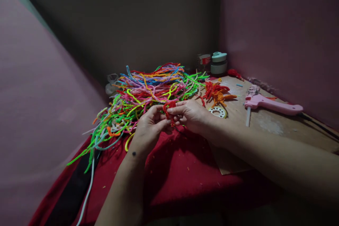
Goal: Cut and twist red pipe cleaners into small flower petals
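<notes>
Between my two hands is a small bunch of bent red pipe cleaner [170,108], held over the front of the table. My left hand [153,122] pinches it from the left, fingers curled. From the right, the thumb and fingers of my right hand [186,112] close on the same piece. My fingers hide part of its shape. Right behind my hands lies a large heap of pipe cleaners [156,86] in many colours. To the right of my right hand are a pile of red and orange bent pipe cleaner pieces [215,92] and a white ring with holes [217,112].
A pink hot glue gun [275,105] with a clear glue stick rests on a brown board [238,127] at the right. A lidded pale green jar [219,63] stands at the back. Red cloth [182,169] covers the table, and walls close in around it.
</notes>
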A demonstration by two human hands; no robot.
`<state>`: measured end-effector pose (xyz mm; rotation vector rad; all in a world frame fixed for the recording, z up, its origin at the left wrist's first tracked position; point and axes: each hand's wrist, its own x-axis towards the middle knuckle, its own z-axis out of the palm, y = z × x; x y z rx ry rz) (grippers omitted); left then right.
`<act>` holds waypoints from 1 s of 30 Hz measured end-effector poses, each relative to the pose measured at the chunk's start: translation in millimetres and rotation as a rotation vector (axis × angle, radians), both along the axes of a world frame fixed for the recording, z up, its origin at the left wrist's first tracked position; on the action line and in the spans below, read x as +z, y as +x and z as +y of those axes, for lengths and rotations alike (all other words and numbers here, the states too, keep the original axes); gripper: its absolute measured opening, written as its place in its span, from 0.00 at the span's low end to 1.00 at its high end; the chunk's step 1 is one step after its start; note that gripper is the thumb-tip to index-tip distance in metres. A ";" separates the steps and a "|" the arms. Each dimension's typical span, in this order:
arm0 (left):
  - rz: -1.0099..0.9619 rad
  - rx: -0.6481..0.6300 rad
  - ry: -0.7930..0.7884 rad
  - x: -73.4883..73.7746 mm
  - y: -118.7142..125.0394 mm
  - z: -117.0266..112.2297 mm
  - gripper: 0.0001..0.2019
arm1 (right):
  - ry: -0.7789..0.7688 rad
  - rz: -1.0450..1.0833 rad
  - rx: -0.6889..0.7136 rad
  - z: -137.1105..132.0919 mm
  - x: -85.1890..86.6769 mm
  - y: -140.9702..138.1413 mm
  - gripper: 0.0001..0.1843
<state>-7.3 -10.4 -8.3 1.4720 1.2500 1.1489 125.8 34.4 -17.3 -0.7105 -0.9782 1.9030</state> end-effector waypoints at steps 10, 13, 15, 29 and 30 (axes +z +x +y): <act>0.183 0.057 0.041 -5.6 -1.3 2.0 0.17 | -0.028 0.014 -0.009 -1.2 0.8 0.3 0.06; 0.209 0.041 -0.028 -1.9 -0.8 1.2 0.13 | -0.063 -0.004 -0.019 -1.9 2.5 0.9 0.07; 0.245 0.027 -0.050 0.9 -0.6 0.1 0.07 | -0.080 -0.010 -0.028 -1.3 2.4 1.2 0.09; -0.026 -0.021 -0.153 4.3 0.7 -4.3 0.10 | 0.176 -0.047 -0.044 0.0 -2.7 2.9 0.08; -0.005 -0.008 -0.133 4.4 1.9 -4.4 0.10 | 0.187 -0.058 -0.046 -0.6 -2.4 3.0 0.08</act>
